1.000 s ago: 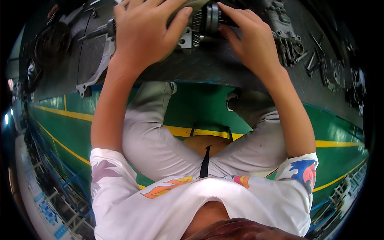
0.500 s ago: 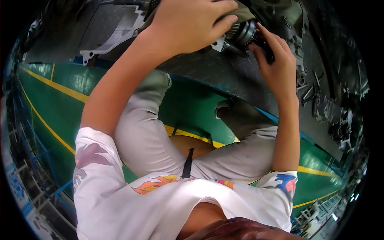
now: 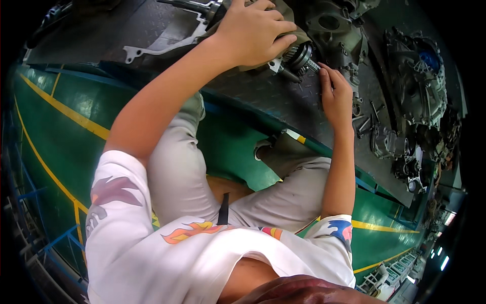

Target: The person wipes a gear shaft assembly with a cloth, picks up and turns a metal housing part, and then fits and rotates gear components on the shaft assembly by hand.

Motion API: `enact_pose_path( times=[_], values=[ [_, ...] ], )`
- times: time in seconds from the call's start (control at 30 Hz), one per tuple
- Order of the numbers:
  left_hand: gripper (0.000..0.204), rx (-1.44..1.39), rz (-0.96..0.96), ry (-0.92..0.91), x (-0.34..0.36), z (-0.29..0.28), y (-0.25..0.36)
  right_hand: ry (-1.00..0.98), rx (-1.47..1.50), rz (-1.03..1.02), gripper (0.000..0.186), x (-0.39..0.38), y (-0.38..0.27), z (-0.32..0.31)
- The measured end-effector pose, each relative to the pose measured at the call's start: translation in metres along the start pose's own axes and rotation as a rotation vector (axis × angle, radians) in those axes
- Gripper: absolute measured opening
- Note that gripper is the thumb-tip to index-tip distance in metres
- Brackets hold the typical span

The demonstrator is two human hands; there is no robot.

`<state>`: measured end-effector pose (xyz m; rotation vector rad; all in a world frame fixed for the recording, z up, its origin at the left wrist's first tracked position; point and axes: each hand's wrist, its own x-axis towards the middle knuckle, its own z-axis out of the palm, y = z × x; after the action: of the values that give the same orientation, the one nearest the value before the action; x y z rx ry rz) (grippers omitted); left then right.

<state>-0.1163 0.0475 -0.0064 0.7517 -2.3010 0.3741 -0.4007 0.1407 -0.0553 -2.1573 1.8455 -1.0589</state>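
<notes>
A flat grey gasket plate (image 3: 152, 46) lies at the left of the dark checker-plate desk (image 3: 283, 109). Just right of it, the left hand (image 3: 253, 33) is closed over the top of a shaft-and-gear assembly (image 3: 298, 54), fingers curled down its far side, pinning it to the desk. The toothed gear end pokes out from under that hand toward the right. There the right hand (image 3: 336, 93) rests on the desk, its fingertips pinched at the tip of the shaft; whether they grip a small part or only touch the metal cannot be told. Further right stand grey cast housings (image 3: 415, 81) and loose small fittings (image 3: 390, 144).

The work looks mid-way: the assembly is steadied and being fiddled with at its end, while the housings sit apart, unjoined. The left hand hides most of the assembly, and the right-hand pile blurs toward the rim.
</notes>
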Motion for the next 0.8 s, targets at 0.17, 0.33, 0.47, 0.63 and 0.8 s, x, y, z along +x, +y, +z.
enact_pose_path(
  times=[0.17,0.33,0.47,0.63,0.8],
  values=[
    [0.035,0.17,-0.098,0.06,-0.006,0.036,-0.02,0.047,0.03,-0.014,0.03,-0.002,0.019,0.009],
    [0.036,0.21,-0.256,-0.01,-0.002,0.019,-0.032,0.066,-0.035,-0.065,0.029,0.0,0.022,0.009],
    [0.04,0.101,-0.706,-0.094,-0.005,-0.006,-0.046,0.029,-0.114,-0.089,0.034,-0.013,0.033,0.006],
    [0.042,0.11,-0.679,-0.034,-0.025,-0.008,-0.066,0.033,-0.081,-0.075,0.04,-0.012,0.023,0.012],
    [0.038,0.018,-0.578,0.032,-0.027,-0.005,-0.066,-0.027,-0.096,-0.014,0.045,0.002,-0.004,0.008]
  ],
)
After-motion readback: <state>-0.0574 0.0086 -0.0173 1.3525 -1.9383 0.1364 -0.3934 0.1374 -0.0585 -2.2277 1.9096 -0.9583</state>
